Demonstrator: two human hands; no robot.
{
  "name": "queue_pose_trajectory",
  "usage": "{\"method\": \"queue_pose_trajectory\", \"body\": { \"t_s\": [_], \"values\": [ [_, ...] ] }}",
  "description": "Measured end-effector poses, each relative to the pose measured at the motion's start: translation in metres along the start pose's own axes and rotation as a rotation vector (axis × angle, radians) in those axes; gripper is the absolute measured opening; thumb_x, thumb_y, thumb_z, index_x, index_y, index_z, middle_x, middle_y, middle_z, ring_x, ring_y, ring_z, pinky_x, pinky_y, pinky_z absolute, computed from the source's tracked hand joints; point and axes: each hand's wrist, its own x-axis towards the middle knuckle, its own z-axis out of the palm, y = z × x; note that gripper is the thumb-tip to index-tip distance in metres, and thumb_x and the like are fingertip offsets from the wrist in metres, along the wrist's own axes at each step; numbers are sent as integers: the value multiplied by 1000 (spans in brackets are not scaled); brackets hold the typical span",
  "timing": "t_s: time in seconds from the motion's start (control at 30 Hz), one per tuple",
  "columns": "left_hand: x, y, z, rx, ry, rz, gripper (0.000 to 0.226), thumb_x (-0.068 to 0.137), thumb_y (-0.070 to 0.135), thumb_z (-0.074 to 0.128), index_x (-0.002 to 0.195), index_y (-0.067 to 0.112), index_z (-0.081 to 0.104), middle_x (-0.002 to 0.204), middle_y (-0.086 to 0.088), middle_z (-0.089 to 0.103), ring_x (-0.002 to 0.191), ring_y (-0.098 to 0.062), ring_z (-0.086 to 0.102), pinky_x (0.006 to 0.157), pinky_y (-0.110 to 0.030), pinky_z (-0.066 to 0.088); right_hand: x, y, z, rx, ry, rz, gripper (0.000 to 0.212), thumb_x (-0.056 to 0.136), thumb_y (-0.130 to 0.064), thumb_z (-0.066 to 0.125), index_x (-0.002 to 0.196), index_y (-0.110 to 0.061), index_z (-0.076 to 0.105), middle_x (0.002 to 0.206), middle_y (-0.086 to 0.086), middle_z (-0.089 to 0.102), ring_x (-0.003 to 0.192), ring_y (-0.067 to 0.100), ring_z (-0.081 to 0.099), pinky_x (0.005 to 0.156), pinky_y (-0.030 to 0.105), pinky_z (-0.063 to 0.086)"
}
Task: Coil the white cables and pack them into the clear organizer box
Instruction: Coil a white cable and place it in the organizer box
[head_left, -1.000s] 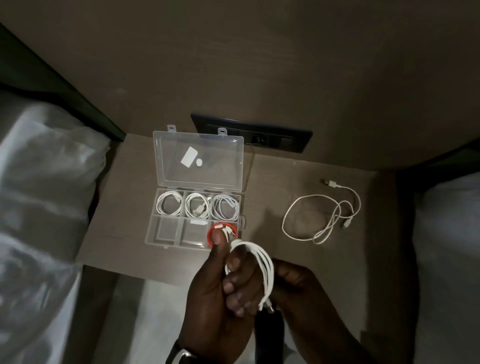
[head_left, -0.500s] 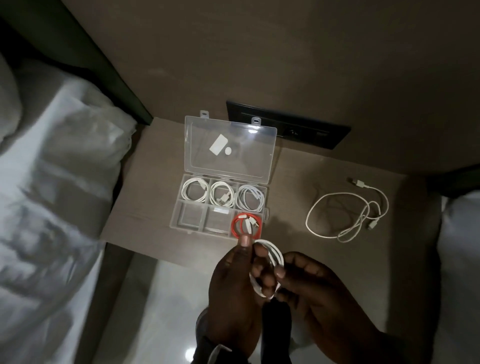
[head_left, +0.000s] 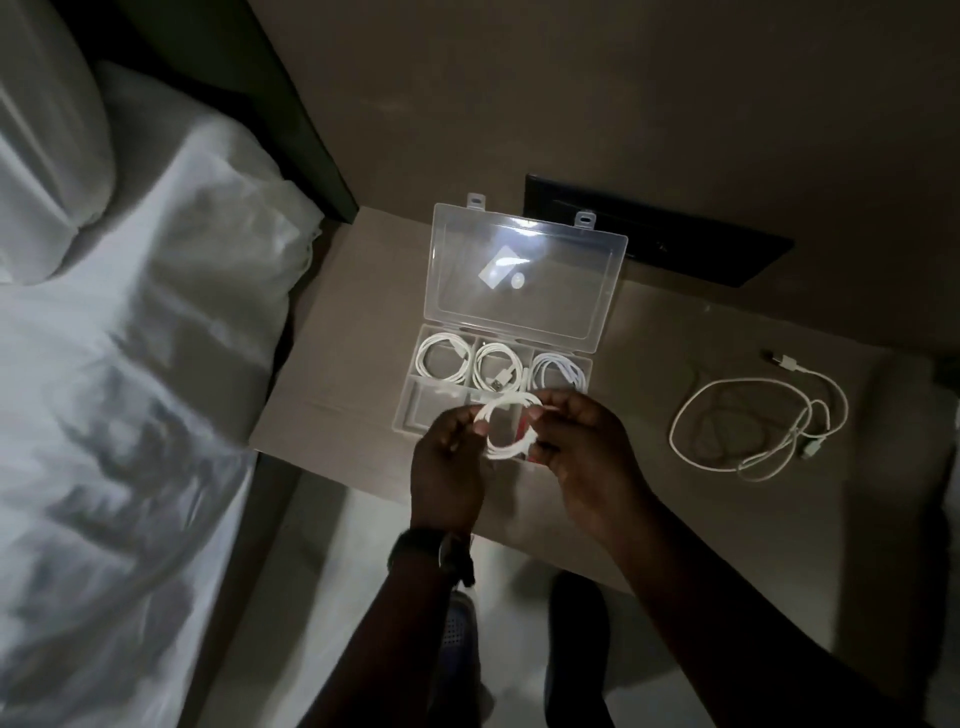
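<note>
Over the bedside table (head_left: 332, 332), left hand (head_left: 449, 467) and right hand (head_left: 582, 452) both pinch one coiled cable (head_left: 506, 423).

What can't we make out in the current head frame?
- Front-right compartment of the organizer box: hidden behind the coiled cable and both hands; only a sliver of red shows.
- Connector type on the loose cable: too small and dim.
- Wall panel: too dark, partly behind the lid.
- Left hand and right hand: fingertip grip motion-blurred.
</note>
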Motion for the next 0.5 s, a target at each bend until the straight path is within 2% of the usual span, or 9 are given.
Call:
{"method": "queue_pose_trajectory", "body": {
  "t_s": [0.07, 0.1, 0.17, 0.27, 0.3, 0.4, 0.5],
  "values": [
    [25, -12, -7, 139, 33, 14, 13, 90, 4, 64, 96, 8, 74, 96, -13, 75, 92, -27, 69, 84, -40, 54, 20, 11, 13, -89, 25, -32, 15, 91, 3, 62, 100, -8, 66, 86, 10, 65, 67, 18, 56, 56, 25, 46],
    [35, -17, -9, 226, 42, 26, 12, 88, 5, 65, 94, 9, 76, 95, -14, 75, 92, -29, 69, 84, -39, 53, 29, 17, 18, -135, 39, -51, 15, 91, 2, 63, 99, -9, 65, 86, 9, 64, 65, 18, 55, 53, 24, 46],
    [48, -24, -12, 359, 75, 59, 13, 85, 6, 67, 88, 11, 78, 90, -13, 75, 88, -27, 69, 78, -34, 53, 41, 29, 23, -264, 84, -114, 15, 90, 0, 65, 99, -12, 65, 81, 4, 62, 67, 19, 57, 54, 26, 51],
    [52, -27, -12, 423, 151, 128, 14, 81, 5, 70, 90, 14, 77, 94, -11, 72, 87, -25, 67, 73, -21, 43, 50, 40, 21, -509, 128, -246, 20, 86, -4, 69, 95, -21, 65, 73, -4, 59, 66, 22, 64, 59, 32, 55],
    [52, -27, -12, 428, 158, 154, 15, 80, 5, 72, 91, 14, 76, 93, -10, 72, 86, -24, 66, 72, -21, 42, 51, 41, 20, -601, 123, -298, 21, 85, -6, 70, 94, -24, 64, 74, -4, 60, 66, 23, 67, 60, 35, 56],
    [52, -26, -11, 453, 137, 215, 13, 75, 1, 72, 83, 12, 70, 83, -6, 70, 79, -25, 64, 69, -33, 50, 55, 42, 16, -998, 124, -472, 17, 83, -15, 69, 93, -26, 63, 83, -4, 64, 74, 24, 68, 69, 37, 52],
    [45, -25, -8, 522, 110, 295, 12, 77, 1, 70, 82, 12, 72, 89, -7, 70, 85, -25, 65, 73, -33, 50, 59, 42, 10, -1147, 194, -571, 12, 83, -18, 69, 92, -25, 66, 93, -9, 47, 79, 14, 55, 65, 27, 41]
  ]
}}
